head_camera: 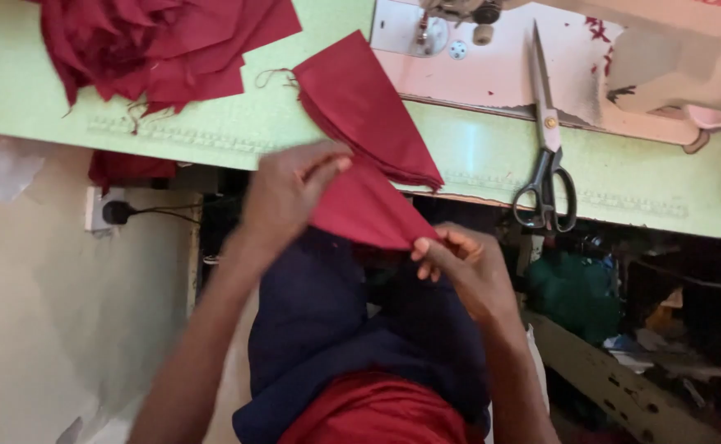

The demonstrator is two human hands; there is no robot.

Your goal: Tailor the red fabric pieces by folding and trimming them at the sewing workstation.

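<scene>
Both my hands hold one dark red fabric piece (362,207) just off the near edge of the pale green sewing table (475,148). My left hand (290,191) pinches its upper left corner. My right hand (459,261) pinches its lower right corner. Just beyond it, a small stack of similar red fabric pieces (360,103) lies on the table, overhanging the edge. A larger heap of red fabric pieces (150,45) sits at the table's far left.
Black-handled scissors (548,144) lie on the table to the right. The sewing machine's base and presser foot (426,29) are at the top centre. A wall plug (116,212) sits below the table at left. More red cloth (377,411) rests on my lap.
</scene>
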